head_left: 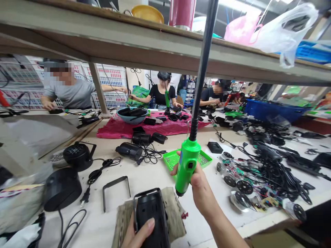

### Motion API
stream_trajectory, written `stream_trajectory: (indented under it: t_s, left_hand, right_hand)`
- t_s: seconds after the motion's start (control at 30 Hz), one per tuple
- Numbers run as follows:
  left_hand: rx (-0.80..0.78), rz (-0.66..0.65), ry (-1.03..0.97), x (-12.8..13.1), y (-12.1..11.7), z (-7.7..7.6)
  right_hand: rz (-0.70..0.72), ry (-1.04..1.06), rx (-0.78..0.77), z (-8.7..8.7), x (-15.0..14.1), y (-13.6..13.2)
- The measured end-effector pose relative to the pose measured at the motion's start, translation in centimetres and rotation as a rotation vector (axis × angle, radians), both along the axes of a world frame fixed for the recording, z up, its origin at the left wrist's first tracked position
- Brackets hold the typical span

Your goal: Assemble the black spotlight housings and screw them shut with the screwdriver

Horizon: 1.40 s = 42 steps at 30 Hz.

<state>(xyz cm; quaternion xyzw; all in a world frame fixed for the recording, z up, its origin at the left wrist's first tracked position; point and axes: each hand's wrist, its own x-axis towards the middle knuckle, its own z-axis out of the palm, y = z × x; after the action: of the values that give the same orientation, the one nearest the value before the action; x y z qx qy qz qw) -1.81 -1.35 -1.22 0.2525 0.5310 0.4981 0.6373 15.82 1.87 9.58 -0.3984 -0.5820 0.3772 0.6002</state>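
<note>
Your left hand [138, 234] holds a black box [151, 217] on a soft rag [176, 210], likely to stop scratches; your right hand [199, 189], set apart, grips a green screwdriver [187, 168].

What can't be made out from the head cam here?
Black housing: lower end cut off by the bottom edge of the head view, partly covered by the left hand.
Green electric screwdriver: tip too small to make out; the right hand hides the far side of the grip.
Green tray: small parts too small to identify.
Circuit boards: components too small, partly hidden by wires.
</note>
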Motion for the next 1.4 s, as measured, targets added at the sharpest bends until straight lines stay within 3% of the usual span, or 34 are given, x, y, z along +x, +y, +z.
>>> stream_trajectory:
  t_s: [0.2, 0.3, 0.4, 0.53, 0.63, 0.77, 0.93, 1.4]
  left_hand:
    - [-0.070, -0.001, -0.079, 0.3, -0.6, 0.9]
    - [-0.031, -0.004, -0.097, 0.4, -1.0, 1.8]
    - [0.032, -0.032, -0.066, 0.6, -1.3, 2.6]
    - [0.068, -0.042, 0.028, 1.1, -1.2, 3.0]
    - [0.058, -0.038, 0.013, 1.4, -1.1, 3.1]
    - [0.015, 0.002, 0.003, 1.4, -0.8, 2.9]
    - [-0.004, -0.011, -0.009, 1.4, -0.4, 2.6]
    - [0.037, 0.068, -0.059, 1.5, -0.7, 2.0]
  right_hand:
    - [0.042, 0.025, 0.021, 0.5, -0.6, -0.3]
    - [-0.045, 0.052, 0.052, -0.3, -0.6, -0.3]
    - [-0.115, 0.194, 0.105, -0.8, -0.7, -0.7]
    - [-0.094, 0.449, 0.155, 0.1, -1.8, -1.5]
    - [-0.090, 0.521, 0.181, 0.8, -2.9, -1.6]
    - [-0.105, 0.491, 0.212, 0.4, -3.8, -1.2]
    - [-0.122, 0.512, 0.230, -0.4, -3.9, -0.7]
    - [-0.105, 0.540, 0.222, 0.5, -4.1, -1.0]
